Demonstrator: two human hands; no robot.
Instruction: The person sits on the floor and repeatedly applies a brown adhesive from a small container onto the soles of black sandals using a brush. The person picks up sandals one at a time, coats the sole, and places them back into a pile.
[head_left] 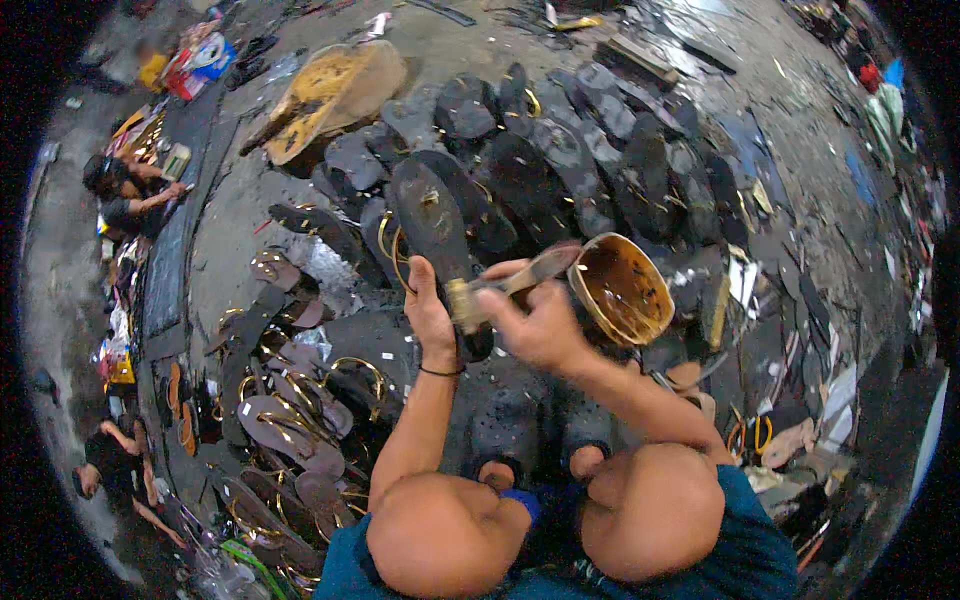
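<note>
Centre of scene, near side of a spread of dark flat sandal soles (520, 185) on the grey, littered floor (215, 220): the L. hand (432, 325), w/ a thin black wrist cord (441, 372), grips a long, flat, dark-grey sandal sole (430, 195) by its near part, thumb up along the left edge. R. hand (545, 330): fingers closed round a flat brown-handled brush (548, 265) w/ a short tan bristle head (462, 303).

Key relation: sole's long axis runs near–far, far end leaning slightly left; brush lies across it, handle to R., bristle head over the sole's near portion, i.e. just right of the L. thumb. R. hand is also the nearer to a rounded brown-stained tub (655, 275), immediately right of the handle.

Also shown: gold-strapped sandals (290, 420), near left; a yellow-stained curved tray-like piece (335, 60), far left.

Obscured: most L. fingers, behind the sole; sole's near tip, partly; R. hand and bristle head, blurred, so contact vs. slight gap cannot be told. Tub contents unclear.
</note>
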